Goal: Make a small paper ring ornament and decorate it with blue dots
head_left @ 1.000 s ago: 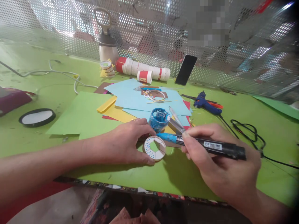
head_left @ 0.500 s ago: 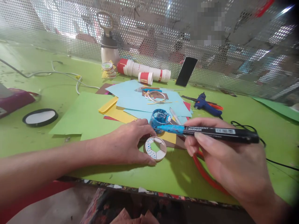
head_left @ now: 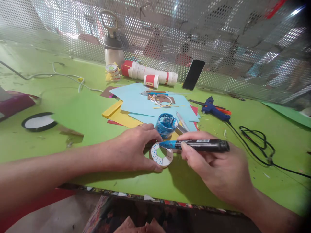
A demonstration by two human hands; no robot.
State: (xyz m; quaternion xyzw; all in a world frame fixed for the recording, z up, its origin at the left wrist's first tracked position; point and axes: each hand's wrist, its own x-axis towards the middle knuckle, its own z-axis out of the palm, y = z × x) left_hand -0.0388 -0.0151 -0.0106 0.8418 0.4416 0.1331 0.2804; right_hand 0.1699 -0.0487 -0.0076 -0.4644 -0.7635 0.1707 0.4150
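At the near edge of the green table [head_left: 243, 181]: a small white paper ring [head_left: 161, 154], dotted blue along its left arc, lying flat on a green sheet. Left hand [head_left: 132, 147]: palm down, fingers and thumb curled against the ring's left side, pinning it in place. Right hand [head_left: 216, 170]: closed around a black marker [head_left: 196, 145] with a blue tip end, held nearly level, the tip over the ring's upper rim; contact with the paper cannot be told. Just behind the ring: a blue round object [head_left: 166, 124], resting on stacked sheets of light blue, yellow and red paper [head_left: 145, 105]. Right of the stack: a blue glue gun [head_left: 215, 109] with a black cord [head_left: 257, 145] looping over the table. Far side, against a perforated metal screen [head_left: 218, 42]: a row of red-and-white paper cups [head_left: 150, 74] lying down, a dark phone [head_left: 193, 74] leaning upright, a grey-topped bottle [head_left: 113, 45]. Far left: a black-rimmed white disc [head_left: 39, 121].
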